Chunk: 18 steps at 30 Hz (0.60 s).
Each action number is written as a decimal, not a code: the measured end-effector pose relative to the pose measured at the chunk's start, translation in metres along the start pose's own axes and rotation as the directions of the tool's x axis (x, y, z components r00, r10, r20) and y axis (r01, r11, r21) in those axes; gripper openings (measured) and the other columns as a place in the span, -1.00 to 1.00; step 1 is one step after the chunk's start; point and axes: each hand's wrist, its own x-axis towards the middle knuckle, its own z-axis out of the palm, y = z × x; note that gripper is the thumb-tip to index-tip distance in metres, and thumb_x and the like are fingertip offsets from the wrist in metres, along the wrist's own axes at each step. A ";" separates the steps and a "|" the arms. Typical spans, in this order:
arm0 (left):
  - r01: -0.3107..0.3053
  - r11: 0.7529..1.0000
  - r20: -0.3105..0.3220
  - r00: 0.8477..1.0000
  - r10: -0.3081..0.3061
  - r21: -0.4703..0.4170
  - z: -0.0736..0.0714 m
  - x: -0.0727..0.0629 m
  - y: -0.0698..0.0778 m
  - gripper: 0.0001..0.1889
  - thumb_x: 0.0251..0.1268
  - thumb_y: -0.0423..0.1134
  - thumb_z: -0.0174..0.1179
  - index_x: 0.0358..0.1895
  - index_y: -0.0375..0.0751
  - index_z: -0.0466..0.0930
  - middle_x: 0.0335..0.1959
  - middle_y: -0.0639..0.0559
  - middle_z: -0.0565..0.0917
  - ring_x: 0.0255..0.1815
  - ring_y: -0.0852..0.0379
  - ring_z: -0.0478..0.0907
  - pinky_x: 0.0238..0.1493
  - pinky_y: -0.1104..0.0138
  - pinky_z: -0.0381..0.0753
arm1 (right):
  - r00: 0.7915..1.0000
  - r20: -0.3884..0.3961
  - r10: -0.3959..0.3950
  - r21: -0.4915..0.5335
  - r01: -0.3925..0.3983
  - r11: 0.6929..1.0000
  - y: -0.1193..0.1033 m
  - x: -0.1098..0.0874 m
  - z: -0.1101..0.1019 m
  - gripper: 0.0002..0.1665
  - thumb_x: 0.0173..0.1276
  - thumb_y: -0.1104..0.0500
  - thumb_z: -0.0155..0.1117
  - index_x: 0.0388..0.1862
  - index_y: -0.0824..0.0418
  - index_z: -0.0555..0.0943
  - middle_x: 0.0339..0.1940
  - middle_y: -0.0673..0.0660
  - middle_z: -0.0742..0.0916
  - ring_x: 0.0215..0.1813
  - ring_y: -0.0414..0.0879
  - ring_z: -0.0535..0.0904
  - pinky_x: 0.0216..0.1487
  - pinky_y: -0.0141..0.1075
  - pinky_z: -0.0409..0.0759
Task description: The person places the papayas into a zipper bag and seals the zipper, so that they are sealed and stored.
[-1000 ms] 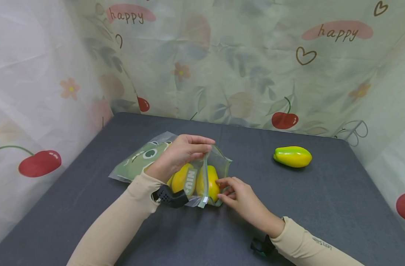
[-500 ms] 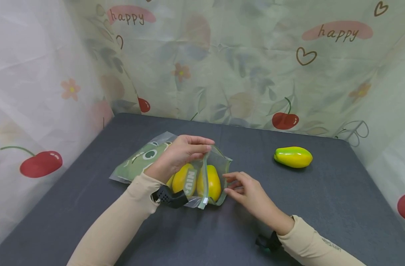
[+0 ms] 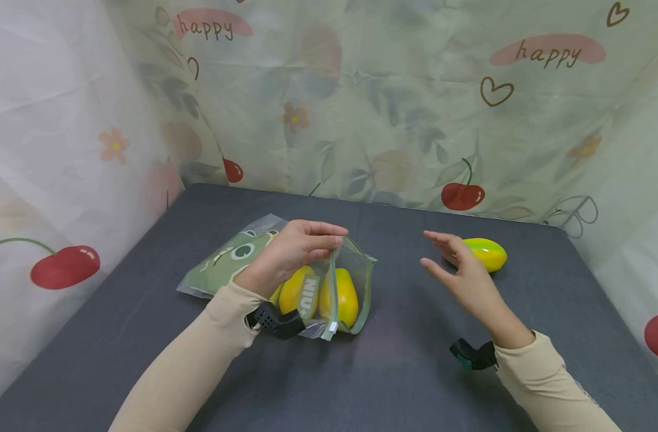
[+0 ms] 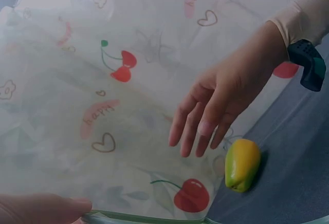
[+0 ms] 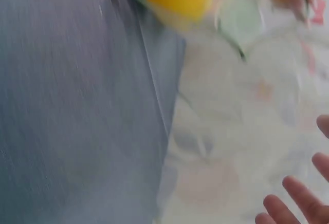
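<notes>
A clear zip bag (image 3: 361, 282) with a green cartoon face lies on the table, its mouth gaping to the right. My left hand (image 3: 291, 255) pinches the upper rim of that mouth between thumb and fingers. Yellow fruit fills the bag; one smooth yellow fruit (image 3: 346, 300) sits right at the opening. To the right, my right hand (image 3: 464, 276) is in the air with its fingers spread and nothing in them. It overlaps a yellow-green papaya (image 3: 488, 254) in the head view; the left wrist view shows the whole papaya (image 4: 242, 165) apart from the fingertips.
The dark grey tabletop (image 3: 394, 384) is bordered by a printed curtain (image 3: 361, 108) at the back and sides. A coil of thin wire (image 3: 577, 213) hangs at the back right corner. Each wrist wears a black camera, such as the left wrist camera (image 3: 277, 321).
My right hand has left the bag's mouth and moved right and away toward the papaya, its fingers spreading. My left hand and the bag have stayed in place.
</notes>
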 end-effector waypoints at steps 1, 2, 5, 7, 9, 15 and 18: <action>0.000 1.000 0.000 1.000 0.000 0.000 0.000 0.000 0.000 -0.71 0.34 -0.31 0.21 0.09 -0.29 0.63 0.05 -0.19 0.61 -0.35 0.21 0.52 -0.16 0.46 0.57 | 1.000 -0.016 0.004 0.000 -0.004 1.000 0.002 0.001 -0.005 -0.32 0.41 0.03 0.23 0.42 0.20 0.30 0.40 0.25 0.39 0.44 0.24 0.26 0.37 0.19 0.24; 0.001 1.000 0.001 1.000 -0.001 -0.001 0.000 0.000 0.000 -0.71 0.34 -0.31 0.21 0.09 -0.29 0.62 0.07 -0.21 0.60 -0.35 0.21 0.52 -0.15 0.46 0.57 | 0.999 -0.036 0.008 -0.004 -0.008 1.000 0.005 0.003 -0.011 -0.31 0.41 0.02 0.23 0.43 0.20 0.28 0.40 0.28 0.37 0.44 0.26 0.25 0.37 0.21 0.22; 0.001 1.000 0.003 1.000 -0.001 -0.003 0.000 0.000 -0.001 -0.70 0.34 -0.32 0.20 0.10 -0.29 0.62 0.12 -0.23 0.58 -0.34 0.21 0.52 -0.14 0.45 0.57 | 0.995 -0.098 0.037 -0.020 -0.039 0.999 0.013 0.006 -0.025 -0.26 0.42 0.00 0.21 0.48 0.17 0.22 0.43 0.31 0.31 0.47 0.29 0.20 0.38 0.25 0.18; 0.001 1.000 0.005 1.000 -0.001 -0.005 0.000 0.000 -0.001 -0.70 0.34 -0.32 0.20 0.10 -0.29 0.62 0.13 -0.23 0.58 -0.34 0.22 0.52 -0.14 0.45 0.57 | 0.989 -0.139 0.055 -0.032 -0.060 0.998 0.020 0.009 -0.032 -0.23 0.42 -0.02 0.20 0.50 0.16 0.19 0.46 0.31 0.28 0.48 0.29 0.17 0.39 0.23 0.16; 0.002 1.000 0.006 1.000 -0.002 -0.007 0.000 0.000 -0.001 -0.71 0.34 -0.31 0.21 0.10 -0.28 0.63 0.11 -0.21 0.59 -0.35 0.22 0.52 -0.15 0.45 0.57 | 0.983 -0.169 0.074 -0.042 -0.082 0.996 0.029 0.011 -0.039 -0.21 0.44 -0.06 0.16 0.53 0.14 0.14 0.49 0.30 0.24 0.50 0.30 0.12 0.41 0.22 0.13; 0.007 1.000 0.006 1.000 -0.007 -0.003 0.000 -0.001 -0.001 -0.70 0.33 -0.28 0.23 0.09 -0.26 0.64 0.02 -0.12 0.64 -0.34 0.21 0.51 -0.14 0.46 0.57 | 0.964 -0.255 0.074 -0.081 -0.097 0.992 0.065 0.017 -0.054 -0.21 0.46 -0.04 0.12 0.55 0.15 0.10 0.51 0.31 0.22 0.49 0.31 0.10 0.42 0.22 0.10; 0.010 1.000 0.010 1.000 -0.010 0.002 0.000 -0.001 -0.001 -0.70 0.33 -0.28 0.22 0.09 -0.25 0.63 0.08 -0.13 0.61 -0.31 0.20 0.52 -0.11 0.45 0.57 | 0.961 -0.259 0.097 -0.084 -0.122 0.989 0.083 0.018 -0.060 -0.20 0.47 -0.03 0.11 0.56 0.12 0.07 0.52 0.32 0.19 0.51 0.30 0.06 0.44 0.21 0.06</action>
